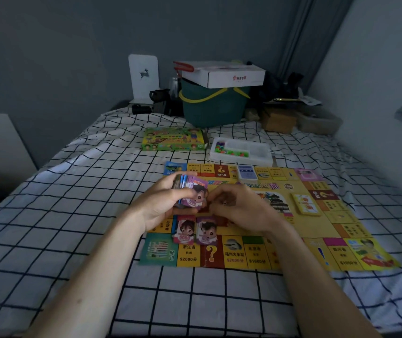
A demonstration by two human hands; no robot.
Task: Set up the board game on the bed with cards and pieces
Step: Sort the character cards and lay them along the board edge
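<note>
Your left hand grips a stack of play money; your right hand, just beside it, seemingly pinches something small above the game board.

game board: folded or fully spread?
Spread. The game board lies flat on the bed, all four edges of squares visible, with card decks and two money piles on it. Hands cover part of the middle.
</note>
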